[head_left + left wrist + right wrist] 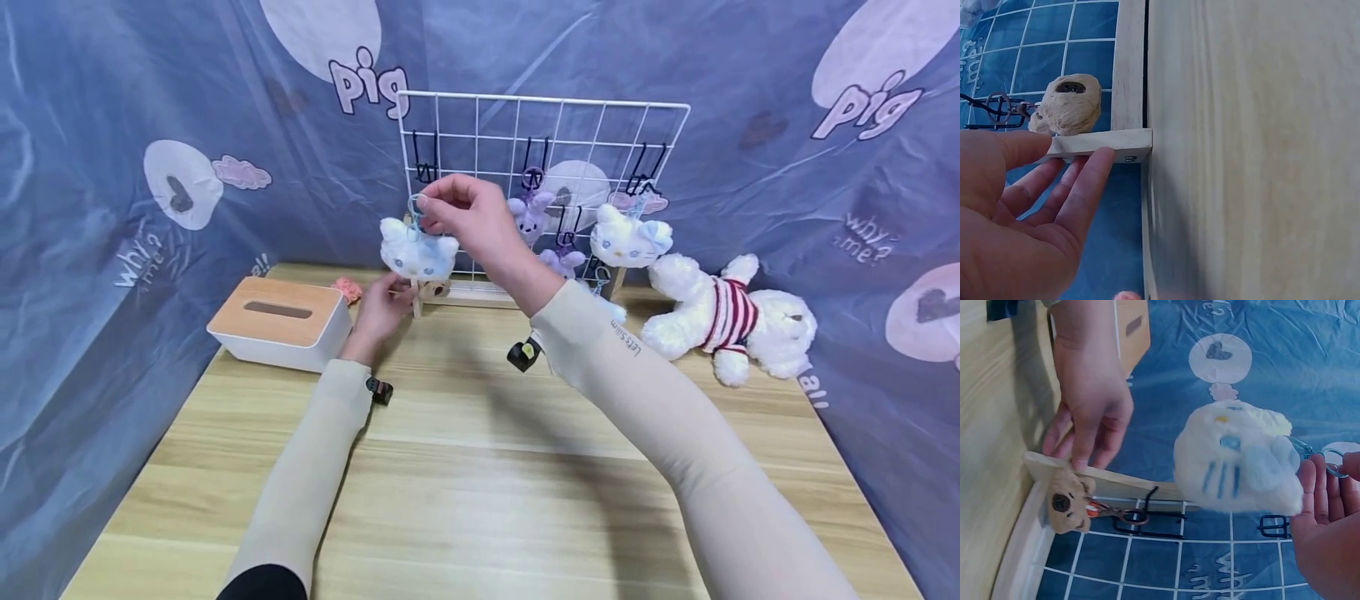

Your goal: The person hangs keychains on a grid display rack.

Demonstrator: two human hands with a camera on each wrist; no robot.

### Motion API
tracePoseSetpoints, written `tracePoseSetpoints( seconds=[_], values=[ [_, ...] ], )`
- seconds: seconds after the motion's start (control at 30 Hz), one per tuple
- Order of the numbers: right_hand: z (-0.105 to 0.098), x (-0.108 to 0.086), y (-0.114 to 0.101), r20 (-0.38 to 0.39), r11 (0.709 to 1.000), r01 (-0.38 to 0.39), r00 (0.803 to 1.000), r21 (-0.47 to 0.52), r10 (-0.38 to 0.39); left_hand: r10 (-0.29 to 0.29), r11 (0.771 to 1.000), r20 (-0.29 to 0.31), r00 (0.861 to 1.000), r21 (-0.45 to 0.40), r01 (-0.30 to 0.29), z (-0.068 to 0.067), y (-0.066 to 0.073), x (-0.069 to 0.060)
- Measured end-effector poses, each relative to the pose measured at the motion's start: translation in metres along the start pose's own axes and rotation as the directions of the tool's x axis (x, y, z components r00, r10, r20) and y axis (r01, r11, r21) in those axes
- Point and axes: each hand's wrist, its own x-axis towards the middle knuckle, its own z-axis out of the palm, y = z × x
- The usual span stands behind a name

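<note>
My right hand (pixel 483 229) pinches the light blue ring of a white plush cat keychain (pixel 405 247), holding it up before the rack's left side. In the right wrist view the plush cat (pixel 1229 459) dangles from that ring, apart from the rack. Lower down, my left hand (pixel 381 315) grips the wooden side post (pixel 1100 142) of the white wire grid rack (pixel 517 98), thumb on one side and fingers on the other. A brown bear keychain (pixel 1065 503) hangs on a black hook close to the left thumb. An upper left black hook (pixel 426 171) holds nothing.
Purple rabbit keychains (pixel 529 218) and another white cat keychain (pixel 626 237) hang on the grid. A white plush toy in a striped sweater (pixel 731 312) lies at the right. Left stands a tissue box (pixel 281 321), with a pink object (pixel 347 289) behind it.
</note>
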Motion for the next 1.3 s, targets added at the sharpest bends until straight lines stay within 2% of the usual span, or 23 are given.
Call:
tracePoseSetpoints(
  seconds=[0.2,0.33,0.53,1.0,1.3],
  values=[
    [-0.002,0.008,-0.007,-0.025,1.0,-0.014,1.0,-0.002,0.013,-0.001,1.0,-0.052,0.999,0.027,0.002,0.005,0.002,0.0],
    [-0.002,0.015,-0.007,-0.022,1.0,-0.022,1.0,0.013,0.022,-0.032,0.999,-0.065,0.997,0.014,0.034,0.007,0.002,0.0],
    [-0.001,0.023,-0.004,-0.029,1.0,-0.022,0.999,0.011,0.022,-0.068,0.998,-0.05,0.996,-0.007,0.068,0.008,0.003,0.0],
    [-0.003,0.036,0.004,-0.076,0.997,-0.068,0.995,0.029,0.07,-0.057,0.998,-0.007,0.998,-0.009,0.056,0.01,0.002,0.003],
    [-0.003,0.047,0.014,-0.096,0.994,-0.077,0.992,0.074,0.084,-0.062,0.998,-0.039,0.997,-0.014,0.061,0.009,0.0,0.002]
  ],
)
